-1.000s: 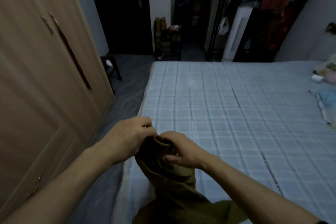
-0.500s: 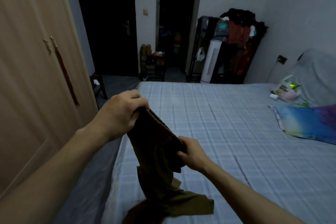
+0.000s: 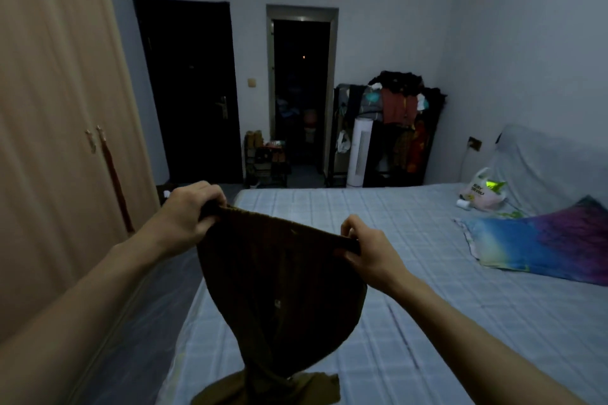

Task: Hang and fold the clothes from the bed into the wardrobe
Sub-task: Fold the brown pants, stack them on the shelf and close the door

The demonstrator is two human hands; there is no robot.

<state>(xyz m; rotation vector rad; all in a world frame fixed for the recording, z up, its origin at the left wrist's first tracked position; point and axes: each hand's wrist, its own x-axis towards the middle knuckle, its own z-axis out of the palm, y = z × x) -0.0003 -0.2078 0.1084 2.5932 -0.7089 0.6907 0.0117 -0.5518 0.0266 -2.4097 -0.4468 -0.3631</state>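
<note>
A dark olive-brown garment [image 3: 279, 293] hangs stretched between my two hands above the near left corner of the bed [image 3: 411, 299]. My left hand [image 3: 192, 214] grips one end of its top edge, my right hand [image 3: 365, 248] grips the other end, slightly lower. The cloth narrows downward and its bottom end trails on the bed's checked sheet. The wardrobe [image 3: 56, 141], light wood with its doors closed and two small handles, stands along the left.
A blue and purple pillow [image 3: 543, 243] and a plastic bag [image 3: 482, 192] lie at the bed's right side. A narrow floor strip runs between bed and wardrobe. Beyond the bed are a dark door [image 3: 187, 92], an open doorway, a shoe rack and a loaded clothes rack [image 3: 394, 128].
My hands have moved apart and risen, spreading the garment's top edge wide where it was bunched between them. The view has tilted upward, showing more of the far wall.
</note>
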